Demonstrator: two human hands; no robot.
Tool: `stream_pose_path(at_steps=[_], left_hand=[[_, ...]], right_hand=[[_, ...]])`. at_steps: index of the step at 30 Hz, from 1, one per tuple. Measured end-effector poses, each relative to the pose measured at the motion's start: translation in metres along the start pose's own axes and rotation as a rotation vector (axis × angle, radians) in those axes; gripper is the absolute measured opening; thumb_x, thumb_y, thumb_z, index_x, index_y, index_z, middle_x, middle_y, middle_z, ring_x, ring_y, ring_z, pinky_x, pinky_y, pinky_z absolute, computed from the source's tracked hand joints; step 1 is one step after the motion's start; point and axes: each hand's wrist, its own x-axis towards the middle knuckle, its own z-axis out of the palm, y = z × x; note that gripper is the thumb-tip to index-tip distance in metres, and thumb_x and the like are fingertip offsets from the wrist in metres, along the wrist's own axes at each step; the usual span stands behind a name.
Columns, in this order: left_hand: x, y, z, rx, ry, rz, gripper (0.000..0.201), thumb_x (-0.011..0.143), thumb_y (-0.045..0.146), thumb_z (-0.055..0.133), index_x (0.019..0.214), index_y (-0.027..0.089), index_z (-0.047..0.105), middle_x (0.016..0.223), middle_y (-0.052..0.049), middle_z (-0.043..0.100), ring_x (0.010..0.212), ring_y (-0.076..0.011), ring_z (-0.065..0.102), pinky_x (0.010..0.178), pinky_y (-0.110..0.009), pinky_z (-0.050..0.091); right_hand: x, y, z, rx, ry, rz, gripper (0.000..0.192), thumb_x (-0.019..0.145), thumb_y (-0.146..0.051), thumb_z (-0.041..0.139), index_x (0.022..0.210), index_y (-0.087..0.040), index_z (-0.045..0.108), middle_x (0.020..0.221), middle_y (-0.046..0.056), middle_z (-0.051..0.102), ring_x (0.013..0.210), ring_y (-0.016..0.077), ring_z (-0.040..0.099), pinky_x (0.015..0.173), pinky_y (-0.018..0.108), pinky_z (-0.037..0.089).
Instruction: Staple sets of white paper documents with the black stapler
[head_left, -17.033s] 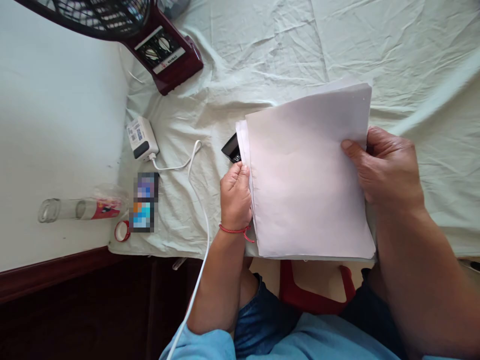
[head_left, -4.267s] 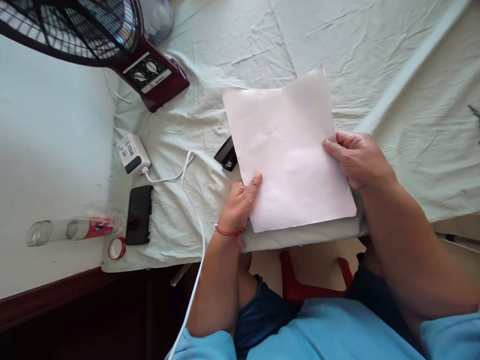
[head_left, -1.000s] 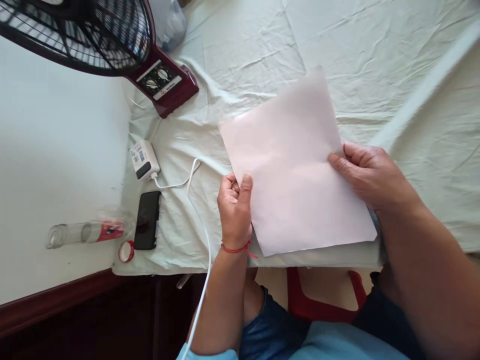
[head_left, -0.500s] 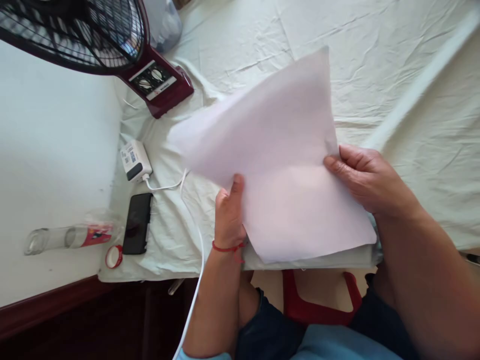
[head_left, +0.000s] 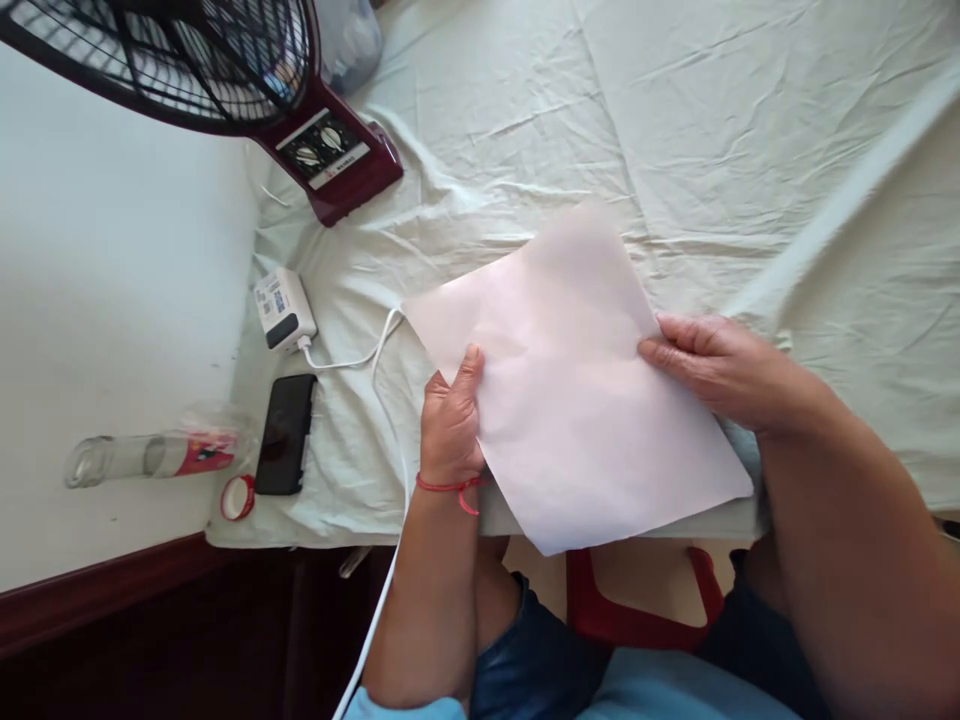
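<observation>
Paper (head_left: 577, 390) lies slanted on the pale sheet (head_left: 675, 130), its near corner past the edge — left hand (head_left: 450, 425) pinches its left edge, thumb on top. Right hand (head_left: 724, 365) presses flat on the paper's right edge (fingers extended); a phone (head_left: 285, 433) lies well left of the paper.

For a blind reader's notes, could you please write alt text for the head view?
Two hands hold a white paper over a cloth-covered table: the left hand grips its left edge, the right hand rests on its right side. To the left lie a phone, charger, bottle and fan.
</observation>
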Motion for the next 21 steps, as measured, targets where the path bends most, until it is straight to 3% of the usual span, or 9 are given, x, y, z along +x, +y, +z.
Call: stream_pose_path(at_steps=[5,12,21], left_hand=[[-0.005,-0.004,0.005,0.034,-0.026,0.088,0.047,0.080,0.055,0.096,0.111,0.021,0.083,0.119,-0.009,0.087,0.121,-0.0297,0.081,0.113,-0.043,0.064],[-0.014,-0.003,0.015,0.072,-0.146,-0.013,0.051,0.077,0.058,0.097,0.107,0.018,0.084,0.113,-0.012,0.087,0.114,-0.0317,0.083,0.104,-0.045,0.068],[-0.019,-0.006,0.016,0.067,-0.299,-0.106,0.054,0.084,0.048,0.094,0.128,0.020,0.080,0.123,-0.013,0.085,0.119,-0.0330,0.081,0.103,-0.045,0.068]], right_hand=[[0.000,0.002,-0.002,-0.039,0.166,0.000,0.022,0.089,-0.043,0.082,0.086,-0.022,0.075,0.080,0.002,0.074,0.069,0.0184,0.066,0.055,0.029,0.054],[0.002,0.003,0.000,0.186,0.305,-0.146,0.022,0.090,-0.043,0.080,0.096,-0.022,0.076,0.080,0.002,0.072,0.071,0.0182,0.067,0.063,0.032,0.057],[0.002,0.002,0.004,0.266,0.524,-0.317,0.018,0.089,-0.040,0.083,0.090,-0.025,0.075,0.077,-0.002,0.068,0.068,0.0136,0.062,0.065,0.028,0.057]])
